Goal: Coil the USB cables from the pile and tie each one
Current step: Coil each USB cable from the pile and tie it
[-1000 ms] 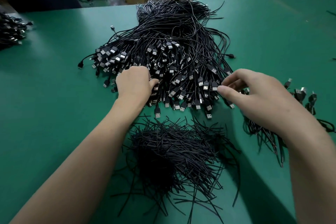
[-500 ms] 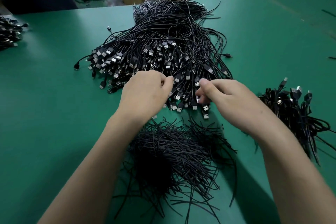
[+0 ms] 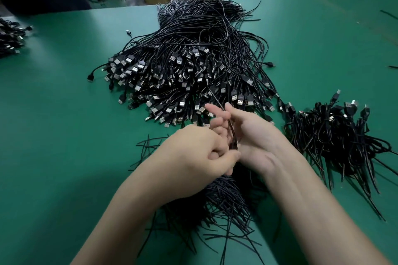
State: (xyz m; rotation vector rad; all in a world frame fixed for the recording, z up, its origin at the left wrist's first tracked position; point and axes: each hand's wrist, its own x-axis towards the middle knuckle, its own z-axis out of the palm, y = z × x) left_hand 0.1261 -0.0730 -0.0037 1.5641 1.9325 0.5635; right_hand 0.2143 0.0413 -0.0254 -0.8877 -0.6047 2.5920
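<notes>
While left grip (image 3: 200,155) pinches the cable (image 3: 232,131) end just in front of the pile (image 3: 193,60) and right grip (image 3: 256,135) is wide, cable across its fingers (image 3: 215,112), I'd wind even, snug loops. The ties (image 3: 226,206) lie directly below on the surface.

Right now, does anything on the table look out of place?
Nothing damaged. Three ends stray from the cable pile: a left plug, a right plug, and a small connector on the far-left side.

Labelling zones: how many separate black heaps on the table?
4: loose cable pile centre, coiled cables right, small heap far-left edge, ties nearest camera. More may lie off-frame.
</notes>
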